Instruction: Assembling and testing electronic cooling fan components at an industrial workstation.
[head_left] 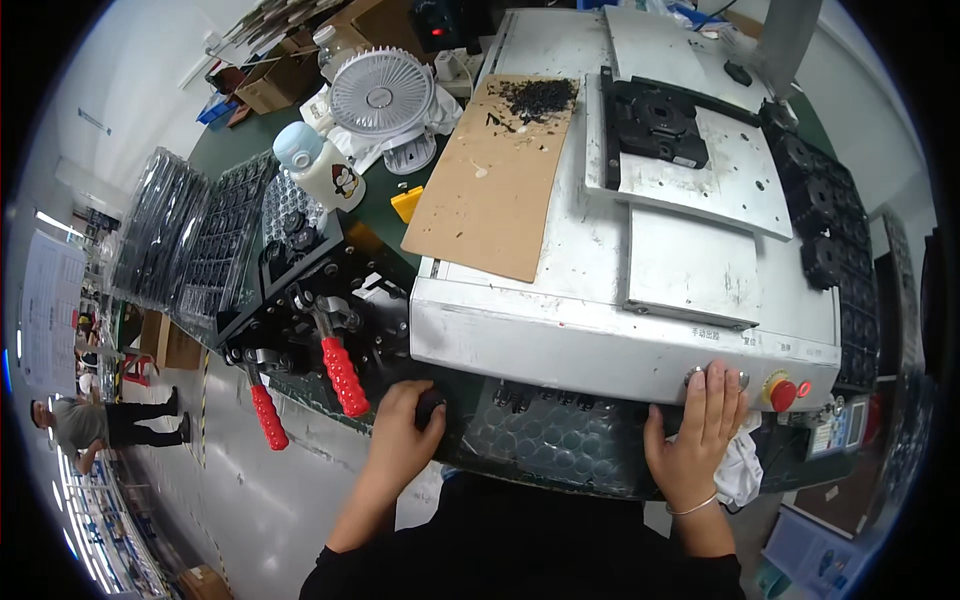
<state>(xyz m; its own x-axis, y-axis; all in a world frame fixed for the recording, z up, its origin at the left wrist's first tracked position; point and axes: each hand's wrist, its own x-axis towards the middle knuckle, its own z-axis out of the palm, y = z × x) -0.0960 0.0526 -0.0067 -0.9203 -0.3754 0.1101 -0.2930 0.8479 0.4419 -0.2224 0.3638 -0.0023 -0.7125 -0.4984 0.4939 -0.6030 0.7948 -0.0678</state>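
Note:
My left hand point(403, 432) is closed around a small black rounded part point(430, 408), at the table's front edge left of the clear tray. Most of that part is hidden by my fingers. My right hand point(697, 435) is open, fingers stretched out and together against the front panel of the white metal machine point(540, 335). The fingertips cover one silver button, and another silver button point(742, 380) shows just beside them. On the machine's raised plate sits a square black part point(660, 122) with a round centre.
A red emergency stop knob point(782, 393) is right of my hand. A clamp fixture with red handles point(345, 378) stands at left. Cardboard with black scraps point(538, 98) lies on the machine. Behind are a fan point(382, 95) and bottle point(325, 170). A clear tray point(560, 440) lies in front.

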